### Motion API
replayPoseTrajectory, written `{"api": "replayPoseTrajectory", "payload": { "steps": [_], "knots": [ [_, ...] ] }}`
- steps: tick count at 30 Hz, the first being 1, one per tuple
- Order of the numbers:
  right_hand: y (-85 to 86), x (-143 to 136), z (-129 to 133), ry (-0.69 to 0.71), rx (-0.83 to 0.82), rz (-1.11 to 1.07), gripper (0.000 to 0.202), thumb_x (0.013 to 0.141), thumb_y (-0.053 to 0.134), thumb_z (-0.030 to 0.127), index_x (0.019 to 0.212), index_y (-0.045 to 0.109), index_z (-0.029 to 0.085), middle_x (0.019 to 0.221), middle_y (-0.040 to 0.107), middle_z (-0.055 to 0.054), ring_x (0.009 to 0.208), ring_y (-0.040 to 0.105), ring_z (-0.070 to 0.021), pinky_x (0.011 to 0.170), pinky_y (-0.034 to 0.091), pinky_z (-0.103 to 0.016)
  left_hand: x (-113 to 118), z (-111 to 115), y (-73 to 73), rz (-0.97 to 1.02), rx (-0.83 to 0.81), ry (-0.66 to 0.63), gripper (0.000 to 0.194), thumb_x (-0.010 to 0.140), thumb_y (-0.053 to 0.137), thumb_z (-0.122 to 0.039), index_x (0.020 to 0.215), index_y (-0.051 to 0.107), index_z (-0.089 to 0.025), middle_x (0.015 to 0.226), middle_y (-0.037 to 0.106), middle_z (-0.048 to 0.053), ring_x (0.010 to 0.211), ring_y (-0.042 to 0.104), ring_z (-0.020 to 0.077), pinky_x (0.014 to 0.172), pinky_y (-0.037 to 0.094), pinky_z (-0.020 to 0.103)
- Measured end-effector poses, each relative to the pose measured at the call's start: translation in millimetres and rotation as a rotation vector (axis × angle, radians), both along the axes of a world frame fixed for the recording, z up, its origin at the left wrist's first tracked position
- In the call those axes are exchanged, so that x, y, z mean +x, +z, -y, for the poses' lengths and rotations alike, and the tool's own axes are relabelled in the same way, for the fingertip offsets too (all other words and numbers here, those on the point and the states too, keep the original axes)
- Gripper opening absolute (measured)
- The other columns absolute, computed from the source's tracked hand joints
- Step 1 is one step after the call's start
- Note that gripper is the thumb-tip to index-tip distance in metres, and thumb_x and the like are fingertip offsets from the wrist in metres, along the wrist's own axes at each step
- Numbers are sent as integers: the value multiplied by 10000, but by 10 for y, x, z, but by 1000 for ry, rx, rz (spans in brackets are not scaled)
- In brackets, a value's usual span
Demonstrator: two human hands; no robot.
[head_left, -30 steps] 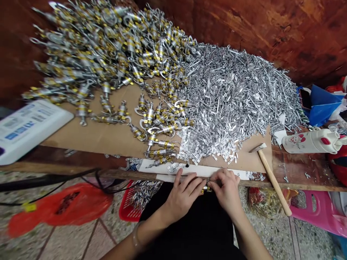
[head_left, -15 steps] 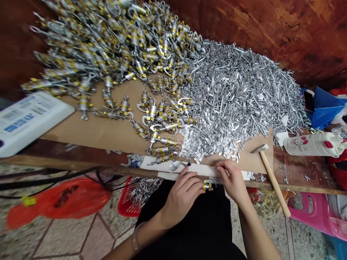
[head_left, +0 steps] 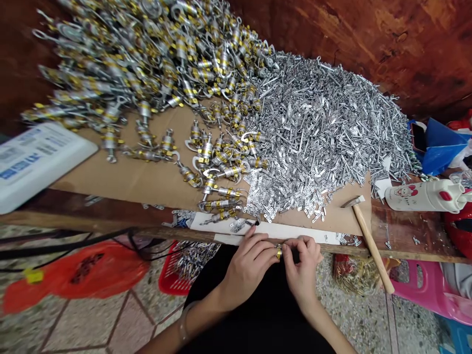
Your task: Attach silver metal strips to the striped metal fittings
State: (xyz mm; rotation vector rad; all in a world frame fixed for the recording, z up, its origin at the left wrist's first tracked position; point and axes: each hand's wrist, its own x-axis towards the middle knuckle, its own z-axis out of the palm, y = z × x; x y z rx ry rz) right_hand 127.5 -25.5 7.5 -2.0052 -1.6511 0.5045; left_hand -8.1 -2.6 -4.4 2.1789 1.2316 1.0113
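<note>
My left hand (head_left: 246,268) is closed around a small silver-and-yellow metal fitting (head_left: 279,252) at the table's front edge, and only its right end shows past the fingers. Against that end, the thumb and fingertips of my right hand (head_left: 304,268) are pinched together; whatever they hold is hidden. Just beyond my left fingertips, a few thin metal plates (head_left: 238,225) lie on a white strip (head_left: 295,232). Several finished-looking silver-and-yellow fittings with hooks (head_left: 223,204) rest on the cardboard behind.
A large heap of silver plates and pins (head_left: 313,128) covers the right-hand cardboard. Hooked fittings (head_left: 147,59) are piled at the back left. A hammer (head_left: 372,246) overhangs the front edge, near a white bottle (head_left: 424,195). A white jug (head_left: 44,157) lies left; a red basket (head_left: 167,278) stands below.
My right hand has moved left and down from over the white strip to the end of the fitting. My left hand keeps its hold in nearly the same place.
</note>
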Motion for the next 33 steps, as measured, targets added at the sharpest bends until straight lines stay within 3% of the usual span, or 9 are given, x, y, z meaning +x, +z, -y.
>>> {"api": "replayPoseTrajectory", "payload": {
  "steps": [4, 6, 10, 13, 17, 19, 22, 30, 33],
  "knots": [
    [16, 161, -110, -18, 22, 33, 142, 848, 496, 374, 824, 541, 242, 839, 523, -38, 795, 490, -240, 697, 320, -345, 0, -1, -8, 7, 2, -1, 74, 845, 535, -153, 870, 597, -185, 806, 649, -1, 925, 588, 183, 1041, 348, 493],
    [22, 477, -282, -84, 77, 76, 200, 855, 463, 415, 835, 520, 224, 849, 532, -52, 823, 486, -247, 744, 320, -371, -1, -5, -6, 12, 4, -5, 67, 841, 543, -151, 860, 600, -182, 796, 649, -3, 915, 588, 181, 1040, 349, 492],
    [-1, 1320, -721, -466, 114, 458, 436, 795, 448, 546, 959, 507, 146, 979, 486, -183, 952, 425, -344, 774, 306, -464, -3, -18, 8, 5, 21, -3, 71, 843, 541, -150, 850, 604, -181, 785, 650, -2, 904, 591, 179, 1029, 366, 488],
    [38, 1604, -854, -394, 48, 469, 421, 825, 363, 543, 850, 516, 151, 858, 516, -164, 863, 473, -316, 717, 347, -428, -3, -21, 15, 1, 18, -2, 84, 847, 534, -153, 860, 610, -188, 787, 652, -3, 906, 593, 179, 1024, 375, 482],
    [208, 1215, -521, -224, 17, 402, 357, 887, 289, 448, 870, 524, 179, 713, 551, -81, 633, 527, -218, 552, 382, -317, 0, -17, 9, 14, 5, -9, 83, 853, 528, -163, 859, 608, -184, 784, 651, -4, 903, 593, 177, 1041, 351, 491],
    [292, 888, -248, 118, -89, 234, 277, 907, 323, 364, 960, 538, 197, 632, 566, -28, 508, 521, -170, 497, 393, -282, -1, -17, 1, 18, 5, -8, 80, 854, 529, -168, 859, 606, -185, 787, 652, -5, 901, 591, 176, 1044, 345, 491],
    [340, 516, 25, 393, 24, 91, 271, 911, 307, 233, 1087, 510, 196, 837, 647, -74, 700, 623, -175, 608, 474, -270, -7, -18, -10, 6, 17, -7, 82, 854, 530, -169, 879, 606, -185, 803, 655, -3, 910, 587, 179, 1036, 351, 489],
    [305, 287, 6, 472, -47, 266, 284, 915, 282, 227, 1032, 537, 183, 766, 650, -72, 613, 617, -192, 497, 424, -268, -2, -11, -16, 17, 28, -3, 90, 853, 522, -162, 872, 607, -186, 811, 655, -1, 913, 590, 182, 1028, 361, 470],
    [240, 490, -130, 304, -95, 375, 287, 922, 301, 306, 921, 570, 204, 609, 589, -24, 451, 523, -162, 422, 324, -257, 3, -13, -8, 10, 25, -4, 85, 848, 529, -150, 864, 605, -184, 795, 648, -3, 902, 586, 178, 1041, 336, 482]
  ]
}}
